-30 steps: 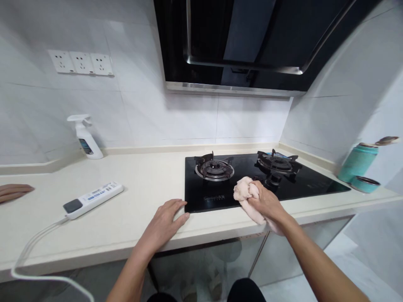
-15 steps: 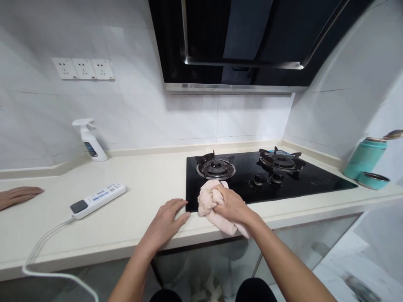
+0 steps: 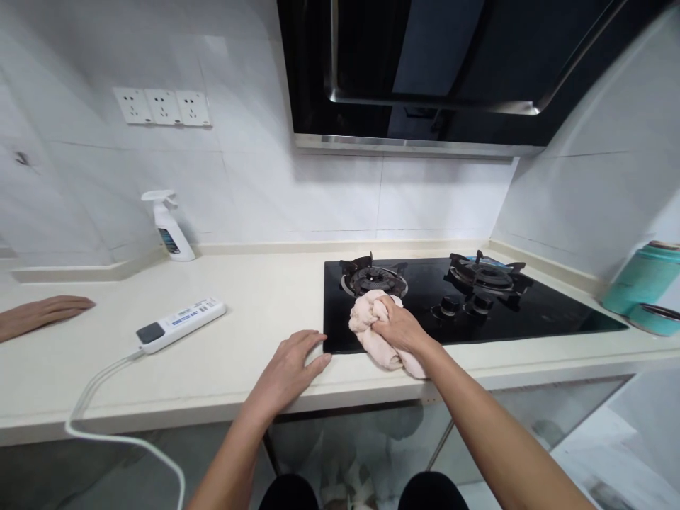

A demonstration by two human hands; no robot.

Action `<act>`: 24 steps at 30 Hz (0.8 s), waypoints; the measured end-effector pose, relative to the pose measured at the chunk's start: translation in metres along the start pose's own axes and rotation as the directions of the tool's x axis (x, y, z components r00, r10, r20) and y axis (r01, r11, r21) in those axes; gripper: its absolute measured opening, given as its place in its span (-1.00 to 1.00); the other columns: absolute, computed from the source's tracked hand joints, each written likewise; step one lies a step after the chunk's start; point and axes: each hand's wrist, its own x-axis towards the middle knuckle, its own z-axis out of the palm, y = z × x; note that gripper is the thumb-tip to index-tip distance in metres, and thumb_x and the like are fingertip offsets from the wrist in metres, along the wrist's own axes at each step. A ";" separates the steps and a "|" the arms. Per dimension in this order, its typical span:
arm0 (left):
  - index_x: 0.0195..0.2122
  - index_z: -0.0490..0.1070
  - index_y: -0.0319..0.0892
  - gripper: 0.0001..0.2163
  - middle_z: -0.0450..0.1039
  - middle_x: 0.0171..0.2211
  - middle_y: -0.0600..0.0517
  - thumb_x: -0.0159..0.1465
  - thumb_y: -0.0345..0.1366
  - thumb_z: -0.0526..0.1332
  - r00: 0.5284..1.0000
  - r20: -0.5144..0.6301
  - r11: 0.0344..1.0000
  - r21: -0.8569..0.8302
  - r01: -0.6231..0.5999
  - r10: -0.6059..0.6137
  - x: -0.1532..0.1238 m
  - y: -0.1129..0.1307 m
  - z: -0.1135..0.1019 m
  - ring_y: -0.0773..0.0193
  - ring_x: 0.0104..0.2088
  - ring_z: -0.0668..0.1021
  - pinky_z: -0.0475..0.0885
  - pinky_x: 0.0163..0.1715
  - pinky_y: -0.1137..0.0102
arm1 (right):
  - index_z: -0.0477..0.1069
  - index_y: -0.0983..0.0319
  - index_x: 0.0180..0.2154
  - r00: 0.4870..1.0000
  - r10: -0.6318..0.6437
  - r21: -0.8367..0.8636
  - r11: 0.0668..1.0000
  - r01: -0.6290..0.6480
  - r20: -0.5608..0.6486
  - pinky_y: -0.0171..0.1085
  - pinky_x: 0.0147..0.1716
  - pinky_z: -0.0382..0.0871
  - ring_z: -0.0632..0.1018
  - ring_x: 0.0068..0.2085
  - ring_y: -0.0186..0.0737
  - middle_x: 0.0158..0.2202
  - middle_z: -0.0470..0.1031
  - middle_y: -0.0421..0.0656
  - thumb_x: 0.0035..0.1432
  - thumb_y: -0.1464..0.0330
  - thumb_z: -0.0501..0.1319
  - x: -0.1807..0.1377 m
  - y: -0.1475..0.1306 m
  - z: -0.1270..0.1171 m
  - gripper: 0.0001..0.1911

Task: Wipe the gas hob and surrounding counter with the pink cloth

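My right hand grips a crumpled pale pink cloth and presses it on the front left part of the black glass gas stove. A loose end of the cloth hangs over the stove's front edge onto the counter. Just behind the cloth is the left burner; the right burner and two knobs lie farther right. My left hand rests open on the cream countertop, fingertips at the stove's left front corner.
A white power strip with a cable lies left on the counter. Behind it stands a white spray bottle. Another person's hand rests at the far left. Turquoise containers stand at the right end. A black range hood overhangs the stove.
My right hand has pushed the cloth slightly back, toward the left burner. My left hand stays at the stove's corner. The whole view has shifted a little to the left.
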 end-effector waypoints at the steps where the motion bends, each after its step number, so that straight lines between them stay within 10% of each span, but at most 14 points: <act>1: 0.20 0.45 -0.06 -0.59 0.43 0.25 -0.07 0.43 -0.02 0.14 1.000 0.000 1.000 -0.002 0.002 -0.002 0.000 0.001 -0.001 0.04 0.26 0.44 0.33 0.30 0.09 | 0.29 0.16 0.15 1.000 0.010 -0.005 1.000 -0.010 -0.002 -0.22 -0.19 0.29 0.54 -0.10 -0.01 -0.09 0.54 -0.08 0.14 0.28 0.23 0.003 0.001 0.000 -0.48; 16: 0.08 0.50 -0.08 -0.71 0.52 0.14 -0.07 0.37 -0.20 0.19 0.999 -0.013 0.999 -0.026 -0.045 0.044 0.000 0.009 -0.004 0.04 0.18 0.51 0.39 0.20 0.16 | 0.37 0.15 0.03 0.926 -0.373 0.033 0.928 0.372 0.066 -0.22 -0.05 0.25 0.48 -0.05 -0.08 -0.04 0.51 -0.13 0.03 0.42 0.28 -0.051 -0.045 0.027 -0.52; 24: 0.20 0.43 -0.08 -0.61 0.48 0.20 -0.10 0.40 -0.08 0.17 1.000 -0.018 0.998 -0.052 -0.021 0.020 -0.001 0.006 -0.002 0.01 0.22 0.47 0.34 0.26 0.12 | 0.31 0.17 0.10 0.984 -0.178 -0.091 0.980 0.179 0.019 -0.24 -0.15 0.24 0.51 -0.08 -0.07 -0.06 0.54 -0.10 0.15 0.39 0.22 -0.014 -0.045 0.029 -0.54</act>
